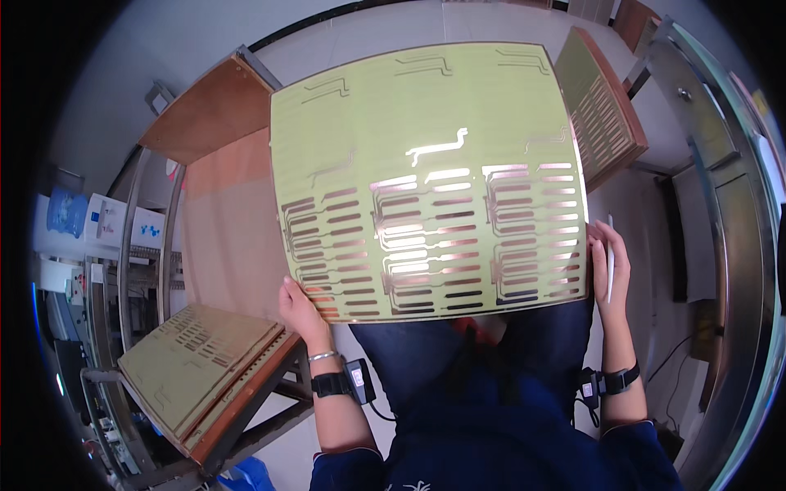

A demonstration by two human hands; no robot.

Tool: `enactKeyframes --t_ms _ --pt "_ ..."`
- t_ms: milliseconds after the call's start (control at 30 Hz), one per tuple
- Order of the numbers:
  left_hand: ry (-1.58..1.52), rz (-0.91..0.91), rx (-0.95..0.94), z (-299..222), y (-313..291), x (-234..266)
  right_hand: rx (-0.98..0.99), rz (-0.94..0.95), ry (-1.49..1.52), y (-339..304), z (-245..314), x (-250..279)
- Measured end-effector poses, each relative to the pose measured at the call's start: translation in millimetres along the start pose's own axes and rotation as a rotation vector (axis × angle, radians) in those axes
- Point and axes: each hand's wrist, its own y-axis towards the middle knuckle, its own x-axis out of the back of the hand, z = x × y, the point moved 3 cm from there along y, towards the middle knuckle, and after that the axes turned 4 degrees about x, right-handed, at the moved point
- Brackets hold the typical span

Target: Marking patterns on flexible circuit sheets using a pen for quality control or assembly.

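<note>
A large pale-green circuit board panel (368,127) with shiny copper traces is held up in front of me, tilted, catching bright reflections. At its lower left corner, my left hand (303,311) is closed on the edge, thumb showing and the other fingers hidden behind. My right hand (616,274) is closed at the right edge, its fingertips partly behind the panel. A thin white pen-like stick (610,274) lies along the fingers of that hand, pointing up.
To the left, a stack of similar panels (196,368) rests on a wooden-topped metal rack (221,221). Beyond the panel's right edge more boards (602,114) lean on a brown backing. A metal cabinet (733,204) stands at the right; a blue bin (250,475) is low at the left.
</note>
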Motion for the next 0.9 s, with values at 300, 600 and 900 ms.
enactKeyframes --t_ms 300,600,900 --pt "-0.145 0.037 0.09 -8.5 -21.9 5.8 -0.409 0.055 0.612 31.5 15.0 5.6" --pt "-0.183 0.129 0.177 -13.1 -36.8 18.8 -0.408 0.002 0.675 24.0 23.1 19.3" --pt "0.206 0.453 0.368 -13.2 -18.6 43.7 -0.394 -0.013 0.352 41.0 26.7 15.4"
